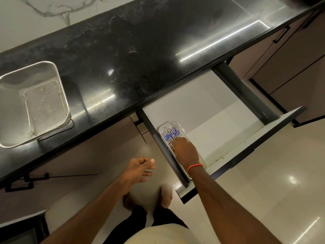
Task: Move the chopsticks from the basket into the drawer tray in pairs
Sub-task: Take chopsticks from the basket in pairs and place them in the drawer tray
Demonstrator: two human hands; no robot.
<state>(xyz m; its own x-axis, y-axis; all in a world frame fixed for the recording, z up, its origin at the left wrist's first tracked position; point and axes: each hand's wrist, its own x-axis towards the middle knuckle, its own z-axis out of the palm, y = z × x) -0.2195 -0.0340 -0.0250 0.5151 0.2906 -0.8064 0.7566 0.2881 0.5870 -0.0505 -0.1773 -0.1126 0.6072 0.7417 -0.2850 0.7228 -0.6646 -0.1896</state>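
A steel mesh basket [33, 103] stands on the black counter at the left, with no chopsticks showing in it. Below the counter a white drawer [219, 117] is pulled out. A white tray [177, 124] lies at the drawer's left side and holds several chopsticks [170, 135] with blue-and-white patterned ends. My right hand [185, 150] rests palm down on the chopsticks in the tray, fingers pressed on them. My left hand [139, 169] hangs in the air left of the drawer, fingers loosely curled, holding nothing.
The black stone counter [140, 59] runs across the view. The drawer front [246, 152] juts out toward me. Cabinet handles [26, 180] sit low at the left. My feet [167, 194] stand on the pale tiled floor [263, 191].
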